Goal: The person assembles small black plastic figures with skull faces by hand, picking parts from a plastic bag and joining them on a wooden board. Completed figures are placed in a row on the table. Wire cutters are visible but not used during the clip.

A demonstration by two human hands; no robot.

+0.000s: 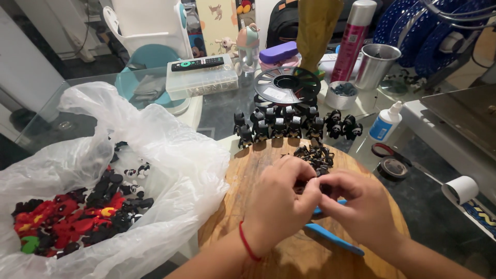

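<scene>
White plastic bag (pixel 170 155) at left (open, crumpled); blue-labelled glue bottle (pixel 385 124) at right

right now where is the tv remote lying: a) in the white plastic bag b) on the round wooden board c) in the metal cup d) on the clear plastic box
d: the black remote lies flat on top of the clear plastic box at the far side of the glass table, well away from the bag, board and cup.

bag (pixel 155 150) left of board (pixel 268 258) | figures (pixel 289 126) behind board | spool (pixel 287 84) behind figures
</scene>
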